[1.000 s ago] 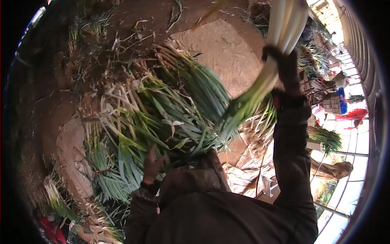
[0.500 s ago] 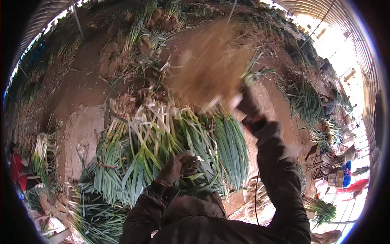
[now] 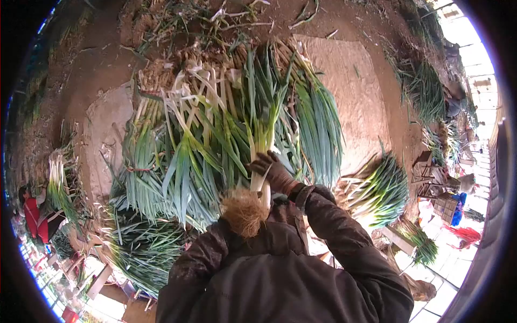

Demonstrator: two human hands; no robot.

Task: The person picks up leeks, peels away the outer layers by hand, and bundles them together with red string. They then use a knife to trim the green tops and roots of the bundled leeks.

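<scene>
A small bunch of leeks lies upside down before me, green leaves pointing away and bushy brown roots against my chest. Wrapped round the white stalks is my right hand, in a dark glove with its fingers closed. My left sleeve reaches in beside the roots, but the left hand itself is hidden behind them. Under the held leeks spreads a wide pile of leeks, with root ends at the far side and leaves towards me.
A tied-looking bundle of leeks lies at right, near a pale sheet on the soil. More leeks lie at lower left. A person in red is at far left; another person is at far right.
My right arm has come back from the far right towards my chest, bringing the rooted bunch with it. My left hand has gone from open view to behind the roots. The view has tilted down.
</scene>
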